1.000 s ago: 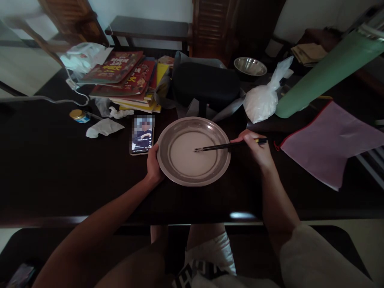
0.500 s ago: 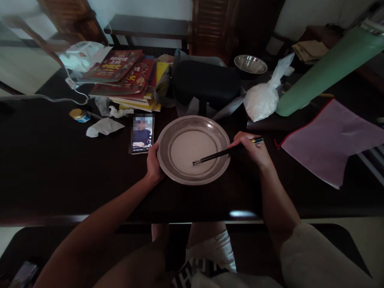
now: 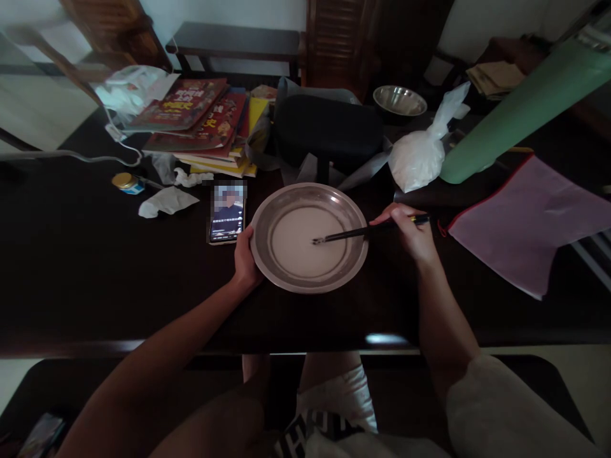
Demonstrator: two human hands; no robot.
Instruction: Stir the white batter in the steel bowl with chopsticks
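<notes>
Metal basin [image 3: 261, 245] holding whitish contents [image 3: 305, 251] is located at the dark bench [image 3: 119, 286], just right of a lit phone [image 3: 227, 219]. Left hand [image 3: 246, 259] grips the basin's left side; right hand [image 3: 411, 234] grasps dark chopsticks [image 3: 351, 233], tips at the contents. Tied white bag [image 3: 418, 159] lies beyond, rightward.

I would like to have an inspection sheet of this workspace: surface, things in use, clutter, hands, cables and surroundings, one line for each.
Surface: dark table, a bright reflection near the front edge.
Things in use: metal basin holding whitish contents, liquid or powder not certain; dark chopsticks, tips over or in it.
Clutter: lit phone, stacked books, small jar, crumpled tissue, knotted white bag, black case, purplish pouch.
Hands: left hand grips the basin's left rim; right hand holds the chopsticks.
Cables: pale cable at left, away from the basin.
Surroundings: dark bench and wooden chair beyond.
</notes>
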